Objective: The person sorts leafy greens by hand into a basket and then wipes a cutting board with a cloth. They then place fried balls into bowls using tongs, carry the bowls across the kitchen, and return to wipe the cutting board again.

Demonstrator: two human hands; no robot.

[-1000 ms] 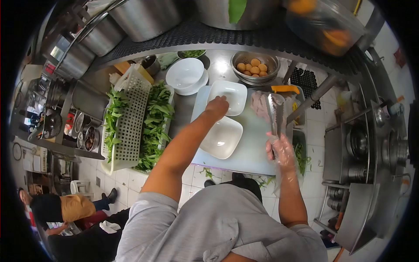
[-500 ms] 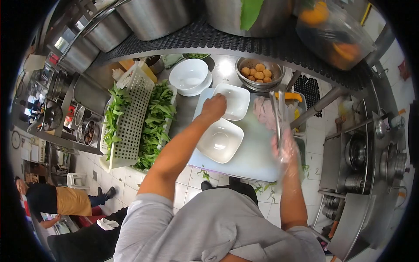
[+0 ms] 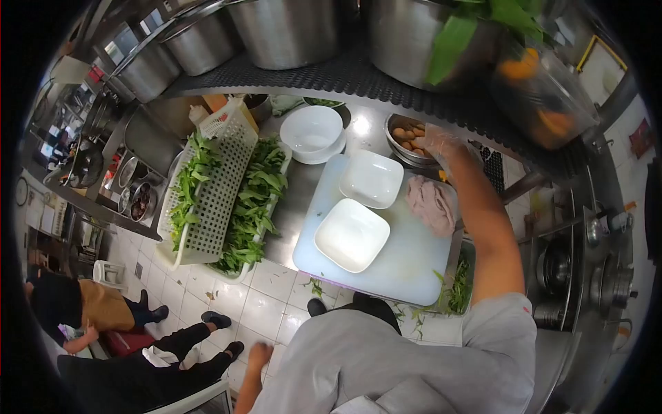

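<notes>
right hand (image 3: 436, 140): wearing a clear plastic glove, stretched out over the metal bowl of eggs (image 3: 408, 138) at the back of the counter. Fingers look loosely spread over the rim, but honestly can't tell if it's gripping anything, the glove blurs it.
left hand (image 3: 258, 353): hanging down by the person's side, near the floor tiles, holding nothing as far as I can see; fingers look loosely curled.
metal bowl of eggs: sits at the back right of the counter, just under the black shelf edge, right behind the far white dish.
cutting board (image 3: 400, 265): pale one, lying on the steel counter in front of the person.
white dishes: two square ones on the board, both empty. Near one (image 3: 352, 234) sits mid-board, far one (image 3: 371, 179) at the back edge, almost touching corner to corner.
raw meat (image 3: 431, 203): pinkish pile on the right side of the board, just beside the far dish, under the right forearm.
round bowls (image 3: 312, 131): white stack, left of the eggs, off the board.
greens (image 3: 256, 200): leafy pile in a tray left of the board, with a white plastic basket (image 3: 217, 183) lying across them.
scraps (image 3: 455, 293): some green bits by the board's right front corner.
other people: someone in an orange top (image 3: 103, 307) down on the lower left, well apart.
</notes>
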